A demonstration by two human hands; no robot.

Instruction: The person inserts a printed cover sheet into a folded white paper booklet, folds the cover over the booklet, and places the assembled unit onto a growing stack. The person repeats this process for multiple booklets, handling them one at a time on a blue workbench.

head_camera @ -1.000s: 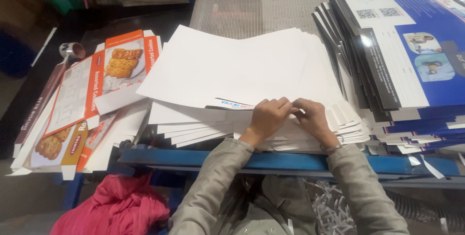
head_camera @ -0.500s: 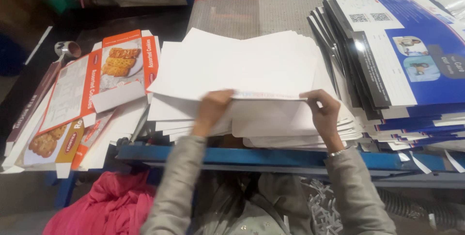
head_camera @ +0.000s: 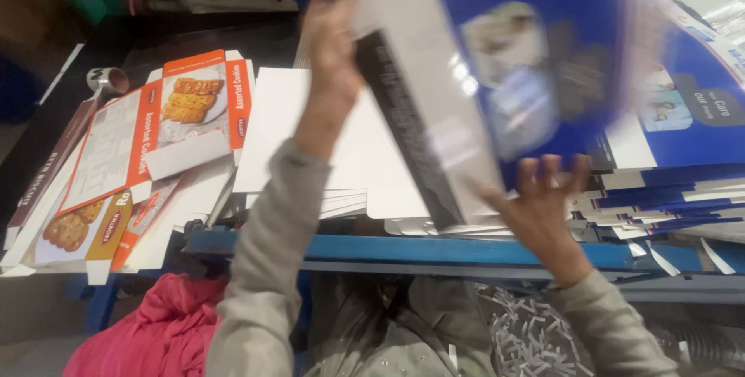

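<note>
Hands [head_camera: 543, 214] [head_camera: 332, 35] lift blue-printed carton sheet [head_camera: 497, 74] above white stack [head_camera: 310, 136].

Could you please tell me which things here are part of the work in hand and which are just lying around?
In hand:
- blue carton sheet, lifted and blurred
- left hand at its top edge
- right hand under its lower edge
- white stack below
- blue stack

Lying about:
- orange biscuit cartons
- pink cloth
- cup
- paper scraps
</note>
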